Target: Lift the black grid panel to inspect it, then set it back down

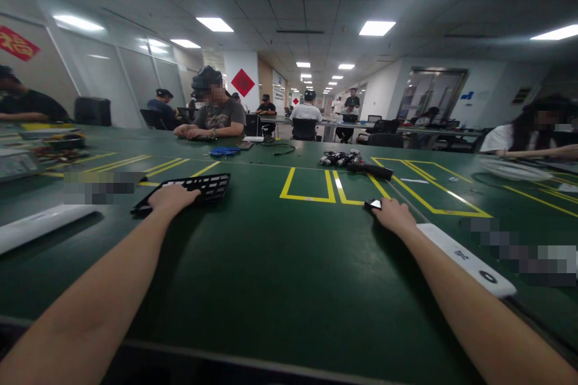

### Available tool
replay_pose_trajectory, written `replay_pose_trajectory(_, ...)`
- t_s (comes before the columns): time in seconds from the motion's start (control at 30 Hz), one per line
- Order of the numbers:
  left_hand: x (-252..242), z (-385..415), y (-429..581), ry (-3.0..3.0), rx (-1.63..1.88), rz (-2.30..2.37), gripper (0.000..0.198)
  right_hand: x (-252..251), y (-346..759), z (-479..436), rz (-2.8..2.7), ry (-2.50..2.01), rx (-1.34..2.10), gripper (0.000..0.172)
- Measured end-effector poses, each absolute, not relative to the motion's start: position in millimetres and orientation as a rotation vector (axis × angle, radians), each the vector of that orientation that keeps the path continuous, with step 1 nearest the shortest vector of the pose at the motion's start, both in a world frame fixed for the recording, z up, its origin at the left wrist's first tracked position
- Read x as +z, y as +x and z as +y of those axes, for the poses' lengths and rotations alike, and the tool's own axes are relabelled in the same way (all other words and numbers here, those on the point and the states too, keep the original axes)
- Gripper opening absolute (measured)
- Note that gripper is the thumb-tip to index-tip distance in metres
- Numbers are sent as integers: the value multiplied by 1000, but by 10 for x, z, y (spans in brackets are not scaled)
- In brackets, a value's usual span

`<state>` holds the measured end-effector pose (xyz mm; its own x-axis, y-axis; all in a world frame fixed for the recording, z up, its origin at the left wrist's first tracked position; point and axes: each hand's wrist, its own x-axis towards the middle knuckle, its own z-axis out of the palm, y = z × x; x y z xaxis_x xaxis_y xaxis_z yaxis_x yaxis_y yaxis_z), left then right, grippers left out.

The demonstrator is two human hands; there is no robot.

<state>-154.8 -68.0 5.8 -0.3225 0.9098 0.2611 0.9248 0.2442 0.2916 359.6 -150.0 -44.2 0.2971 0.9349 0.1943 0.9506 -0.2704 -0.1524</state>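
Observation:
My left hand (174, 198) is closed on the near edge of a black slotted tray (214, 186), which is tilted slightly at the left of the green table (271, 277). Its fingertips are partly hidden. Farther right, my right hand (397, 216) is closed around a small black object (372, 204) with a bright white face; its exact kind is too small to tell. That hand is held low over the table, near a yellow tape outline (341, 189).
Beside my right forearm lies a white power bank-like box (467, 261); another long white object (43, 225) is at left. A bundle of black cables (341, 159) and a blue item (224, 151) lie farther back. A person (221, 114) sits across the table.

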Motion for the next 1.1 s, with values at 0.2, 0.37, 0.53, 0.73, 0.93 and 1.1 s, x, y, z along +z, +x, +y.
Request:
replay_pose_trajectory(0.2,117,-724,-1297,-1719,-511,-2317,35,-394,3544,-1517,-1689,-2348,-106,52)
replay_pose_trajectory(0.37,-16,-761,-672,-2139,-574,-1951,39,-338,3311,-1560,-1793,-2142,-240,62)
replay_pose_trajectory(0.53,-351,-731,-333,-2495,-442,-1721,48,-434,2896,-1668,-2104,-1888,-14,68)
replay_pose_trajectory(0.73,-410,-681,-384,-2514,-392,-1711,39,-558,2729,-1692,-2254,-1875,240,71)
replay_pose_trajectory(0.93,-319,-1112,-15,-2563,-439,-1416,46,-453,2633,-1781,-2302,-1923,182,72)
replay_pose_trajectory(1.1,-381,-1629,360,-2934,-247,-1095,60,-433,2349,-1986,-2454,-1691,171,71)
